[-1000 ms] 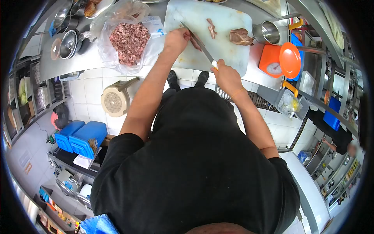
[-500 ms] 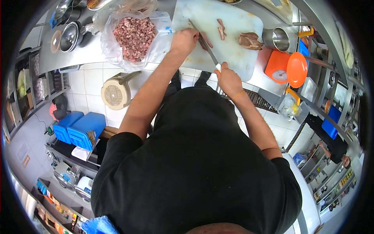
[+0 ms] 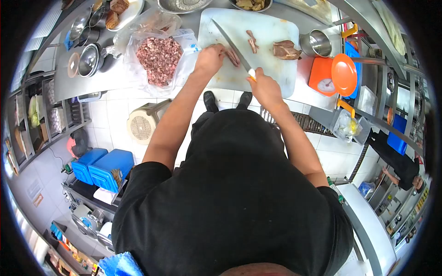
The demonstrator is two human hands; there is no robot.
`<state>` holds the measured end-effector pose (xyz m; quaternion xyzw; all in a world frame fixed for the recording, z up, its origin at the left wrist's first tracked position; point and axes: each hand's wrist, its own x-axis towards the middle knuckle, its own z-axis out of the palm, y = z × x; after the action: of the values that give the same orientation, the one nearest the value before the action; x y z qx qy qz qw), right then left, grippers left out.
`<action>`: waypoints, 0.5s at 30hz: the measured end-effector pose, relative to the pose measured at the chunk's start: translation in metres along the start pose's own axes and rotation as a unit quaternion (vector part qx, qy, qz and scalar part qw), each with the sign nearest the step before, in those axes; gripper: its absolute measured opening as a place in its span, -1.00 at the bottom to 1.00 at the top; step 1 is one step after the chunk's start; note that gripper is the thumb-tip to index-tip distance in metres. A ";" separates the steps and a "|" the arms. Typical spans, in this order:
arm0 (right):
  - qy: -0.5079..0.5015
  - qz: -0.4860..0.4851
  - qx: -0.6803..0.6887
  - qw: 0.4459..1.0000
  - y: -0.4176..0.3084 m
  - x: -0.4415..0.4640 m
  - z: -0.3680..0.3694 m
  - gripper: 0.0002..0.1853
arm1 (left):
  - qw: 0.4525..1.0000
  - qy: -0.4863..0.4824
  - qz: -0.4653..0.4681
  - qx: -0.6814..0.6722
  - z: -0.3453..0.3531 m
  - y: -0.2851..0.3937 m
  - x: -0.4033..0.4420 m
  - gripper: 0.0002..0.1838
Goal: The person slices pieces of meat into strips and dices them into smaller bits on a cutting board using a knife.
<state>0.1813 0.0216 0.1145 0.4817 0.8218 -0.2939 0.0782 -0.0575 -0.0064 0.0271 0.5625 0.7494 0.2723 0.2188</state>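
Observation:
On the white cutting board (image 3: 271,76), my left hand (image 3: 210,59) is closed with its fingertips on the end of a thin meat strip (image 3: 232,57). My right hand (image 3: 266,87) grips the handle of a knife (image 3: 235,49), whose blade points up and left, just right of the strip. Further right lie a small meat scrap (image 3: 252,41) and a larger brown chunk of meat (image 3: 285,50). Left of the board, diced meat (image 3: 159,59) sits in an open plastic bag (image 3: 178,76).
A metal pot (image 3: 316,43) and an orange scale (image 3: 321,76) with an orange plate (image 3: 344,75) stand right of the board. Metal bowls (image 3: 89,60) are at the left. A beige stool (image 3: 142,126) is on the floor. Another person (image 3: 400,161) is at the far right.
The knife blade now lies apart from the meat strip, with more of the strip showing. The camera view has shifted, bringing more of the counter's far side into sight.

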 end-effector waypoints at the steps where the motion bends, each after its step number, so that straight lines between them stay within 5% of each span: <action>1: 0.003 0.007 -0.002 1.000 0.004 -0.006 -0.007 -0.57 | 1.000 -0.002 0.010 0.022 -0.005 0.005 -0.003 -0.68; 2: 0.014 0.014 -0.011 1.000 0.012 -0.010 -0.008 -0.56 | 0.999 -0.004 0.019 0.044 -0.010 0.010 -0.005 -0.61; 5: 0.037 0.022 -0.036 0.998 0.044 -0.018 -0.001 -0.53 | 0.959 0.038 0.238 0.146 -0.006 0.010 0.004 -0.45; 7: 0.033 0.035 -0.052 0.998 0.052 -0.026 0.003 -0.49 | 0.932 -0.021 0.274 0.236 -0.001 0.010 0.013 -0.49; 11: 0.081 0.020 -0.081 0.993 0.061 -0.029 0.020 -0.56 | 0.937 -0.093 0.234 0.242 -0.004 0.012 0.014 -0.73; 15: 0.156 0.006 -0.094 0.983 0.047 -0.008 0.026 -0.56 | 0.953 -0.027 0.182 0.241 0.006 0.007 -0.001 -0.77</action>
<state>0.2205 0.0182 0.0771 0.5172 0.8450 -0.1359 -0.0040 -0.0483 -0.0053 0.0270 0.7322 0.6718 0.1036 0.0437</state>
